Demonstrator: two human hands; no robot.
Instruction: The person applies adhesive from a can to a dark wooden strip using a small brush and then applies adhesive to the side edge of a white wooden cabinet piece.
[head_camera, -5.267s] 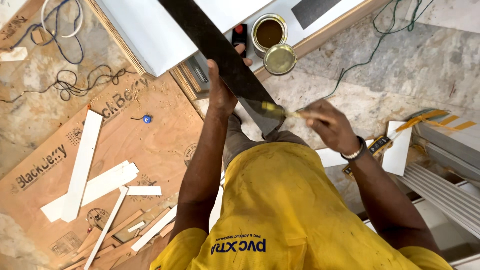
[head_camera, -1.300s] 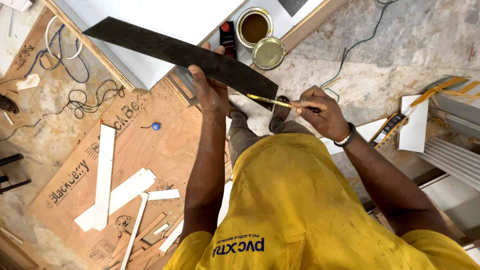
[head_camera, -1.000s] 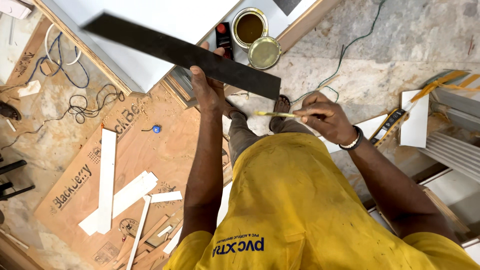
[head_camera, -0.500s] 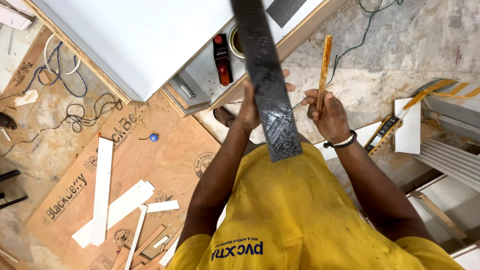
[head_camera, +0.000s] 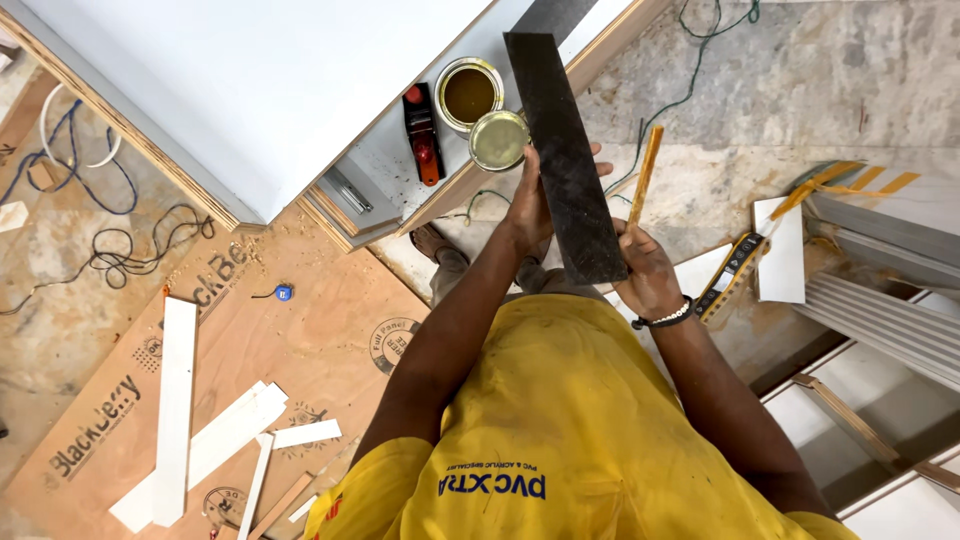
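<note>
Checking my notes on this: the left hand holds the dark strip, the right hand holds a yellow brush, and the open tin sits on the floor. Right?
Not quite. In the head view the open tin sits on the white board, not the floor. The left hand does hold the dark strip; the right hand holds the yellow brush.

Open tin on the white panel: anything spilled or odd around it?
No spill visible. The open tin stands upright, its lid flat beside it. Only oddities: white offcuts strewn on the plywood floor sheet, and loose cables.

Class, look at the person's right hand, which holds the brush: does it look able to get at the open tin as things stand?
Probably not directly. The dark strip, gripped by the left hand, stands between the right hand with its brush and the open tin.
</note>
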